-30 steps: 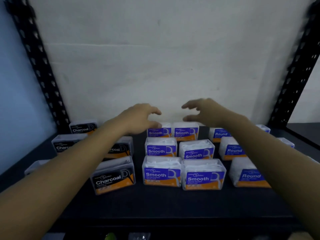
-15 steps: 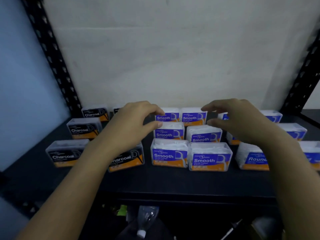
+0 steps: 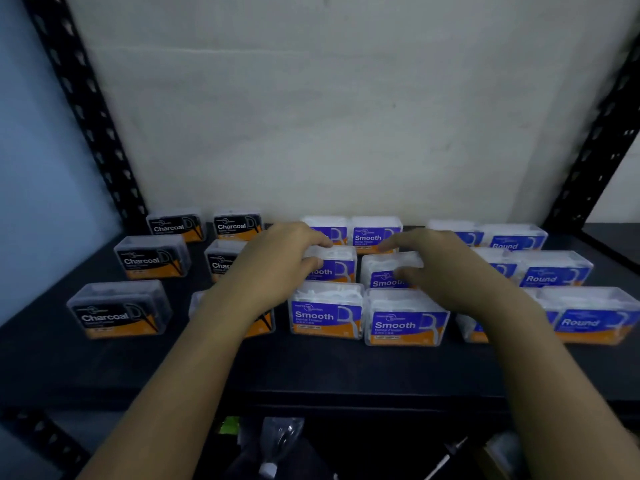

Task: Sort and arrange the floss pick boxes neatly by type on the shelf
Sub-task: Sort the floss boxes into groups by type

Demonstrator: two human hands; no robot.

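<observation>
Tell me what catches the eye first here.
Two hands dominate mid-shelf: the left hand grips the left middle-row Smooth box, the right hand the right middle-row Smooth box. Black Charcoal boxes stand to the left, blue-labelled Round boxes to the right, on the dark shelf.

Both hands drop from above the back row to the middle one: the left hand (image 3: 277,261) now pinches the left middle-row Smooth box (image 3: 337,268), while the right hand (image 3: 446,271) closes on the right middle-row Smooth box (image 3: 384,271).
</observation>
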